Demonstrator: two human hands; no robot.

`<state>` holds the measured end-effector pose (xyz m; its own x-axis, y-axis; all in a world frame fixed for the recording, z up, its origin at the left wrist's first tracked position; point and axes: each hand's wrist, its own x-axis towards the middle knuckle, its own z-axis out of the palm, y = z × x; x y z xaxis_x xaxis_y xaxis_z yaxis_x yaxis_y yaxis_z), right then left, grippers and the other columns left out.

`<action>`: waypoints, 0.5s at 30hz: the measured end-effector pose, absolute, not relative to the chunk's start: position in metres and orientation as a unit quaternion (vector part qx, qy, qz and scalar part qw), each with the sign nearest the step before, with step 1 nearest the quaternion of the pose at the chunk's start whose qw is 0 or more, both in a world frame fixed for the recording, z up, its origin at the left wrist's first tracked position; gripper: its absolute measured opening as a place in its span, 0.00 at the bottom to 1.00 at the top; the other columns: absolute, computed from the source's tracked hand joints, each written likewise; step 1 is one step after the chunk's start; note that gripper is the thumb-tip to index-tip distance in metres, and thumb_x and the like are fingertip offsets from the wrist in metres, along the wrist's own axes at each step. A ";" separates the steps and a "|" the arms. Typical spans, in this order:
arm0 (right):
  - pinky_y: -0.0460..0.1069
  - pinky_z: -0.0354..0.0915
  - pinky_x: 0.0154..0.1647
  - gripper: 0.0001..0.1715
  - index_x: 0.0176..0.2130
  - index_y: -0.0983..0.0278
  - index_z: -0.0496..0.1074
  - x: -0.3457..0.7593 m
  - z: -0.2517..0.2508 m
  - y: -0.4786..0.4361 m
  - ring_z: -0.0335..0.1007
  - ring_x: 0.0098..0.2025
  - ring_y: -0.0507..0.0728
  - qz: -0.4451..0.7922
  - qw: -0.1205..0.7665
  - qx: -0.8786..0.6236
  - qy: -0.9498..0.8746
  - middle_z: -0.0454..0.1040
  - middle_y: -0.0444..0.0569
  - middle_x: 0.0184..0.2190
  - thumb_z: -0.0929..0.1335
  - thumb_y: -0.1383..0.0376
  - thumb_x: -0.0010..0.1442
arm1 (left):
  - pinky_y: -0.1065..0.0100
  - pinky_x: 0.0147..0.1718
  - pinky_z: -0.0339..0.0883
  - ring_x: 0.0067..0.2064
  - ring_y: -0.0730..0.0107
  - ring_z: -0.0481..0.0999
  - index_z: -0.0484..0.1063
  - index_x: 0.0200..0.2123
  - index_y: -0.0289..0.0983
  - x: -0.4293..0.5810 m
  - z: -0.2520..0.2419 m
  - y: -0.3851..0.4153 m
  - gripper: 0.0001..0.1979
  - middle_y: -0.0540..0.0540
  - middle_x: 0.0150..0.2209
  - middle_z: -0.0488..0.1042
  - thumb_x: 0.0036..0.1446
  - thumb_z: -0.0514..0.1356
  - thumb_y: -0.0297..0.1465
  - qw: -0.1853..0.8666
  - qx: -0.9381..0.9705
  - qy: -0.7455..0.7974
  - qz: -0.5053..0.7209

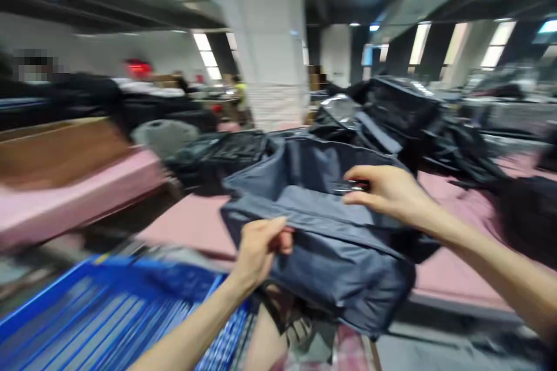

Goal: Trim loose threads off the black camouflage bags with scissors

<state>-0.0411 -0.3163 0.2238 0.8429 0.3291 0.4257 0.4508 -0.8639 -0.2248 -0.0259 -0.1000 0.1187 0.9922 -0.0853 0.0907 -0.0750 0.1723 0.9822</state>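
Observation:
A dark blue-grey fabric bag point(335, 249) stands open in front of me, partly over the edge of the pink-covered table. My left hand point(263, 246) pinches the near edge of its opening between thumb and fingers. Over the opening, my right hand point(385, 194) is closed on a small shiny metal tool point(350, 187), which looks like thread snips with a dark end. Motion blur hides the tool's details. The bag's lighter grey inner lining point(322, 203) shows below the tool.
A blue plastic crate point(108, 261) stands at lower left beside the pink table point(195, 223). Black bags point(400, 110) are heaped behind and to the right. At left, a brown cardboard box point(65, 151) rests on another pink table, near a grey chair point(165, 136). A white pillar point(270, 40) rises behind.

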 end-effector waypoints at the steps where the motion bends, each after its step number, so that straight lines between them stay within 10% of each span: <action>1: 0.48 0.66 0.38 0.23 0.45 0.59 0.72 -0.031 0.218 -0.326 0.73 0.40 0.58 -0.185 0.181 -0.943 -0.210 0.76 0.46 0.40 0.70 0.50 0.52 | 0.70 0.21 0.63 0.19 0.75 0.67 0.72 0.24 0.29 -0.027 0.118 -0.087 0.20 0.49 0.17 0.69 0.48 0.63 0.44 0.776 0.628 -0.049 -0.001; 15: 0.48 0.64 0.32 0.10 0.40 0.59 0.69 -0.022 0.201 -0.308 0.68 0.32 0.53 -0.234 0.111 -0.873 -0.413 0.72 0.45 0.33 0.62 0.57 0.63 | 0.72 0.17 0.56 0.14 0.75 0.65 0.73 0.19 0.28 -0.020 0.115 -0.084 0.21 0.47 0.13 0.68 0.40 0.65 0.44 0.832 0.545 -0.089 -0.059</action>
<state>-0.0219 -0.3076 0.2008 0.5500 0.6688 0.5002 0.7724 -0.6351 -0.0001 -0.0196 -0.0838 0.1149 0.9771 -0.1952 0.0846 0.0005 0.3999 0.9166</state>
